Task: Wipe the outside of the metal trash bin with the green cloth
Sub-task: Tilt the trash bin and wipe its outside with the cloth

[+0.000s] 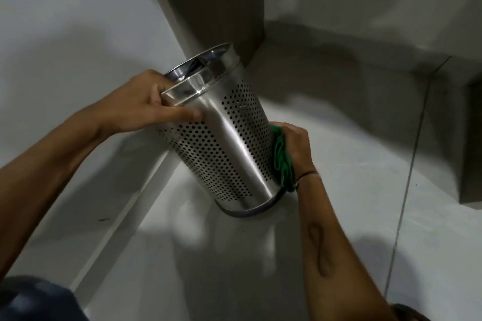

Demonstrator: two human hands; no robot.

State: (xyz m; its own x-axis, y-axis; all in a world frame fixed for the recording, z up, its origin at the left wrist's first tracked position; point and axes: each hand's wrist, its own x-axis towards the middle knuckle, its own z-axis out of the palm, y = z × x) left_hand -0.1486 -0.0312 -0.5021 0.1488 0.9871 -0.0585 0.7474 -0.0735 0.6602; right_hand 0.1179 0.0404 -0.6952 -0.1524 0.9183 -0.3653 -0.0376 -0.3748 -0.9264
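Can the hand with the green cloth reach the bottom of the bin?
Probably yes. The right hand presses the green cloth on the bin low down, with nothing between it and the base.

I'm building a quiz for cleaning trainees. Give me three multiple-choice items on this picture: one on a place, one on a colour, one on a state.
1. Where is the cloth pressed?
A. on the bin's right side, near the base
B. inside the bin
C. flat on the floor

2. What colour is the cloth?
A. yellow
B. green
C. white

3. How does the bin stand?
A. upright
C. upside down
B. tilted, base on the floor

Answers:
1. A: the right hand holds the green cloth against the wall of the metal trash bin.
2. B: it shows bright green.
3. B: the left hand has a grip on the rim, leaning it over.
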